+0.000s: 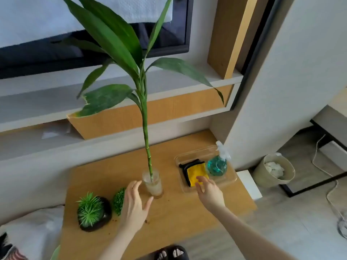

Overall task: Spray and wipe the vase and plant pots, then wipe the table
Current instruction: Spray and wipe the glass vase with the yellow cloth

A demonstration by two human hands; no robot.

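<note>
- Wooden table [169, 218] sits vs. a grey wall, under a wall unit w/ wood-faced shelves; a dark TV screen [93, 47] hangs above, white cloth draped over its top.
- Tabletop has small brown crumbs/specks of dirt near the front & centre.
- Grey tile floor to the right; a waste bin [273, 170] w/ crumpled white paper stands there, a white cable trailing nearby.
- Glass vase [152, 182] stands upright mid-table, cloudy water inside, one tall bamboo-like stalk [145, 132] w/ long green leaves rising from it.
- My left hand [133, 205] is open, fingers spread, just beside the vase on its left — not gripping it.
- Two small plant pots left of that: dark pot w/ spiky green plant [93, 212], and a round green one [118, 200] partly hidden behind my left hand.
- Clear tray [228, 180] at right of table holds a yellow cloth [195, 172] w/ black edge & a blue spray bottle [217, 165], side by side.
- My right hand [209, 192] is open, fingertips at the cloth's near edge; can't tell if touching.
</note>
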